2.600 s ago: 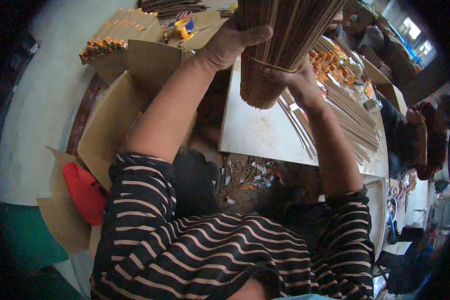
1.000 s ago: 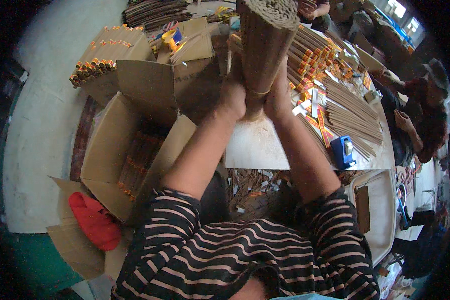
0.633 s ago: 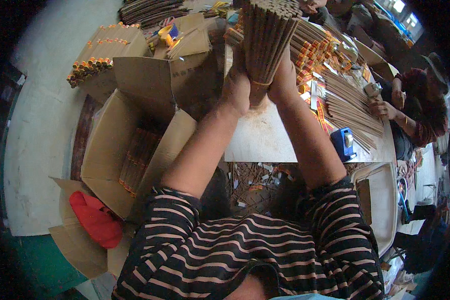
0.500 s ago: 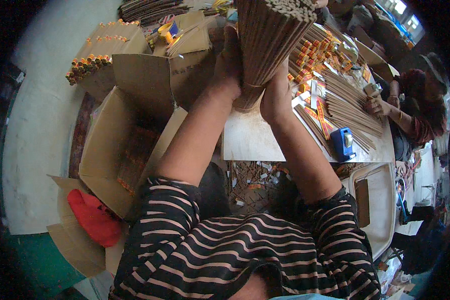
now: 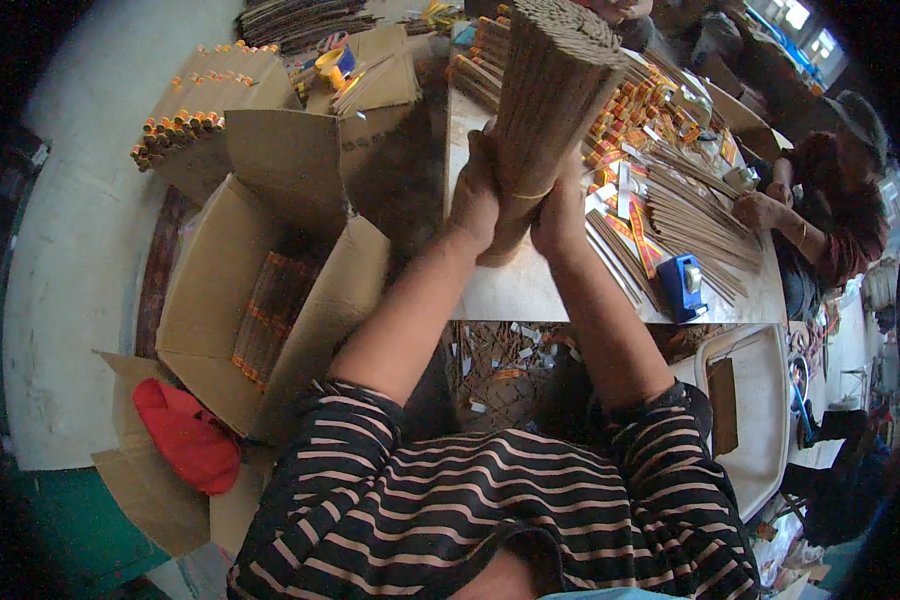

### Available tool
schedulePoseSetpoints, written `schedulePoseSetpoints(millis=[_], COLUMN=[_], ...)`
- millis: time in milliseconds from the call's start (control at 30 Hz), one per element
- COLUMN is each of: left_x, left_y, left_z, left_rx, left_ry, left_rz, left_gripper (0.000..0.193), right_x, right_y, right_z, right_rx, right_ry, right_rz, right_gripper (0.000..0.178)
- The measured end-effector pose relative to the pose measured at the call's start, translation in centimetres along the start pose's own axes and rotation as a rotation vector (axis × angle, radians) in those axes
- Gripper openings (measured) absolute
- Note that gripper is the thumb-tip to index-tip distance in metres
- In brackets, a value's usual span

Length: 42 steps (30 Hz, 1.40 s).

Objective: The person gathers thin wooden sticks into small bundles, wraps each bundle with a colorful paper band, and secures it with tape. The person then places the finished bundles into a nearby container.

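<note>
A thick bundle of brown incense sticks (image 5: pixel 558 100) stands tilted over the white table (image 5: pixel 500 290), its wide top leaning away to the right. A thin band (image 5: pixel 532 194) ties it low down. My left hand (image 5: pixel 477 205) is closed around the bundle's left side, the thumb pointing up. On the opposite side my right hand (image 5: pixel 562 218) presses against it; its fingers are mostly hidden behind the sticks. The lower end of the bundle is at the tabletop between my wrists.
Loose brown sticks (image 5: pixel 700 215), orange-and-yellow banded rolls (image 5: pixel 620 115) and a blue tape dispenser (image 5: pixel 682 288) lie on the table's right. A co-worker's hand (image 5: pixel 760 210) works there. On my left stands an open carton (image 5: pixel 205 300) holding banded bundles, with a red cloth (image 5: pixel 185 435) on its flap.
Both hands have brought the bundle down and slightly right, toward the tabletop. More banded rolls behind it now show, and my left forearm has shifted right, uncovering more of the carton.
</note>
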State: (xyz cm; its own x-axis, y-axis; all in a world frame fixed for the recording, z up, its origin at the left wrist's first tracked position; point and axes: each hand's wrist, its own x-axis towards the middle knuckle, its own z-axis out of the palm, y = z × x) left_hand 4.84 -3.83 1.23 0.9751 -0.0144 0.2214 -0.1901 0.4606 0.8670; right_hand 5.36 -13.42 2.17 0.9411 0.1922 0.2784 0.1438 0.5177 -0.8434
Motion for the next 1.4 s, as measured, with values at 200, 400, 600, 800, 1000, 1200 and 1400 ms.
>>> schedulePoseSetpoints(millis=[200, 400, 600, 800, 1000, 1200, 1400], left_x=[-1.5, -1.3, -2.2, -1.4, -3.4, -2.8, -1.4], left_y=[1.7, 3.5, 3.2, 4.2, 2.7, -1.1, 3.9], left_z=[2.0, 1.0, 3.1, 4.1, 1.5, -0.1, -0.9], left_rx=[-0.205, -0.469, -0.197, -0.186, 0.063, 0.613, 0.217], left_ry=[-0.011, -0.361, -0.008, 0.049, -0.126, -0.056, 0.109], left_rz=[0.005, -0.012, 0.149, 0.102, 0.210, 0.422, 0.547], left_gripper=[0.057, 0.051, 0.053, 0.049, 0.071, 0.124, 0.101], right_x=[-0.1, -2.4, -0.4, -1.1, -1.0, -2.8, 1.8], right_y=[-1.0, -1.4, -3.8, -3.7, -2.3, -2.7, -4.2], right_z=[0.9, 4.2, 3.2, 3.7, 0.3, 0.7, 5.6], right_rx=[-0.187, -0.019, -0.345, -0.066, 0.080, -0.510, -0.442], right_ry=[-0.006, 0.095, 0.052, 0.136, 0.031, 0.036, -0.213], right_rz=[-0.027, -0.131, -0.067, -0.062, -0.023, -0.099, -0.051], right_gripper=[0.061, 0.063, 0.065, 0.069, 0.062, 0.071, 0.064])
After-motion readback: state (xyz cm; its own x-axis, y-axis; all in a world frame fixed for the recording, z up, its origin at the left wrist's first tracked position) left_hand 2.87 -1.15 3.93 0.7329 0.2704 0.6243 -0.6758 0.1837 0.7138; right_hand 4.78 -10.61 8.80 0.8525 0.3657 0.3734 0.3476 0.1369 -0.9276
